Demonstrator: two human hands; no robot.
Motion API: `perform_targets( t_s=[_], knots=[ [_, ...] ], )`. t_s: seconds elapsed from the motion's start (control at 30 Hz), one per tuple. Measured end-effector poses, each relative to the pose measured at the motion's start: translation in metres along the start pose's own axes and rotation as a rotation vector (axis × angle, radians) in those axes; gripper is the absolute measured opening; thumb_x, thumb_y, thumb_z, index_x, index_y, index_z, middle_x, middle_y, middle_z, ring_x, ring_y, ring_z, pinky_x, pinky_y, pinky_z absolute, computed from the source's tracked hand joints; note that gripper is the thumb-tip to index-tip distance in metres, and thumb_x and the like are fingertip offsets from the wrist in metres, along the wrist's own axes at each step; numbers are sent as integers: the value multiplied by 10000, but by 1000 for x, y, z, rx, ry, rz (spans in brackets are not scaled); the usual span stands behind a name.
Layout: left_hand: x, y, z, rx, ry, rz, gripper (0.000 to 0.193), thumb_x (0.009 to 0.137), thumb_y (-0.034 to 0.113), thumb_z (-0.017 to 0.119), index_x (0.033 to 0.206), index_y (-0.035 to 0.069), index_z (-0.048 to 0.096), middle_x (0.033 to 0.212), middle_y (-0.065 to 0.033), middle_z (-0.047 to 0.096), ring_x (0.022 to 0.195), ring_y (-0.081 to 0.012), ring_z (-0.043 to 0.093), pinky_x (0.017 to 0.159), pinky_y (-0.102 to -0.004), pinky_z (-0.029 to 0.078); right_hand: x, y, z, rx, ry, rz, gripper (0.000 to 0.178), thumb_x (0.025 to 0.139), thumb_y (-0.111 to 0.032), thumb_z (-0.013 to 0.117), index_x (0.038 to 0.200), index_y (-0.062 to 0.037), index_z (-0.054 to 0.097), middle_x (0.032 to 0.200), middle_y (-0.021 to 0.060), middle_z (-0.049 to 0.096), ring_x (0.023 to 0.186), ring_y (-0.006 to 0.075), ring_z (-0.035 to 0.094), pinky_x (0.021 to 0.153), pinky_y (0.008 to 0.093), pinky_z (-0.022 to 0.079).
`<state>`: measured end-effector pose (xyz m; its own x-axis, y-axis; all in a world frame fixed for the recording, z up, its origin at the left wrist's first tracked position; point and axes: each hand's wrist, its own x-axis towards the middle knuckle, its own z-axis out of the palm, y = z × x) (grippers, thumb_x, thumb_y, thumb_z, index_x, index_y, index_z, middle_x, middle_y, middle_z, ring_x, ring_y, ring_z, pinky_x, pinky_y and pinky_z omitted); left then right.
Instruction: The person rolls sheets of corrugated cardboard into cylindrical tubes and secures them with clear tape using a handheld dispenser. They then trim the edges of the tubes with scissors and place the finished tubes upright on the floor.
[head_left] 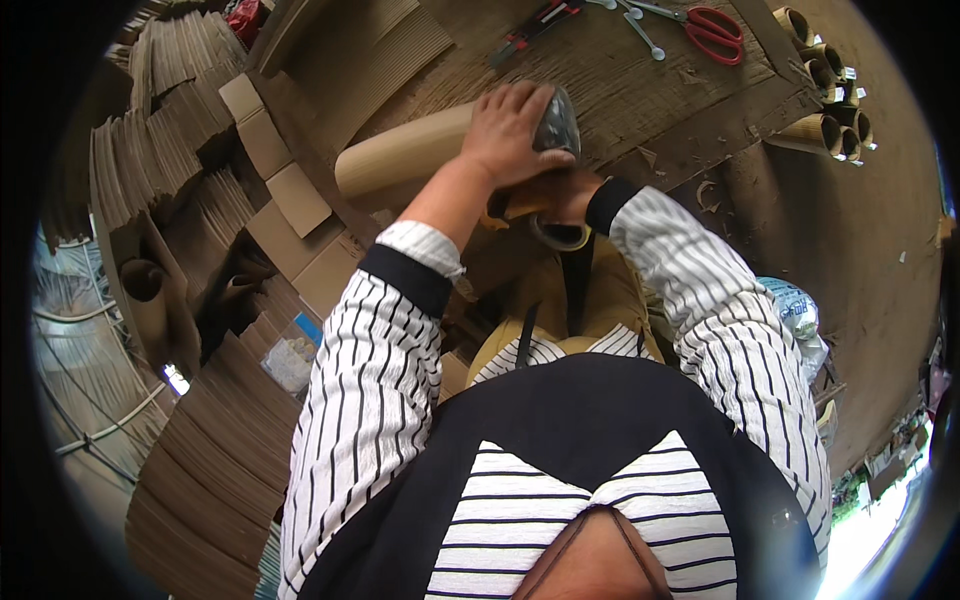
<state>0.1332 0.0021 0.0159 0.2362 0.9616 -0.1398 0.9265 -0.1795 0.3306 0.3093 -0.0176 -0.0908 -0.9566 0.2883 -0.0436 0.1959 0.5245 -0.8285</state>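
Note:
A tan corrugated cardboard tube lies slanted on the wooden tabletop in front of me. A dark grey, shiny cylindrical piece shows at its right end. My left hand is wrapped over the tube from above, its thumb pointing right. Just below that end, my right hand is curled, its fingers mostly hidden under the left hand and the tube. At its lower side hangs a roll of tape with a yellowish rim, which the right hand appears to grip.
Red-handled scissors, a red and black utility knife and small white plastic pieces lie at the table's far side. Several rolled cardboard tubes stand far right. Stacked corrugated sheets fill the left. A plastic bag sits by my right arm.

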Motion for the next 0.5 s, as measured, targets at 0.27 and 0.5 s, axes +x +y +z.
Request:
perform_targets(
  t_s=[0.27,0.5],
  knots=[
    [-103,10,-3,-116,52,-327,1035,620,518,861,1439,90,396,1449,-132,426,1383,-339,344,1151,-490,240,-97,-105,-129,452,-240,389,642,695,-47,699,1323,-171,638,1153,151,670,1038,295,655,959,392,503],
    [-171,54,35,-175,227,-454,1010,441,387,959,1248,142,404,1450,-125,407,1394,-348,338,1138,-562,205,4,-96,-193,555,50,167,599,762,112,617,1336,-58,603,1235,152,631,1154,244,637,1026,329,506]
  ],
)
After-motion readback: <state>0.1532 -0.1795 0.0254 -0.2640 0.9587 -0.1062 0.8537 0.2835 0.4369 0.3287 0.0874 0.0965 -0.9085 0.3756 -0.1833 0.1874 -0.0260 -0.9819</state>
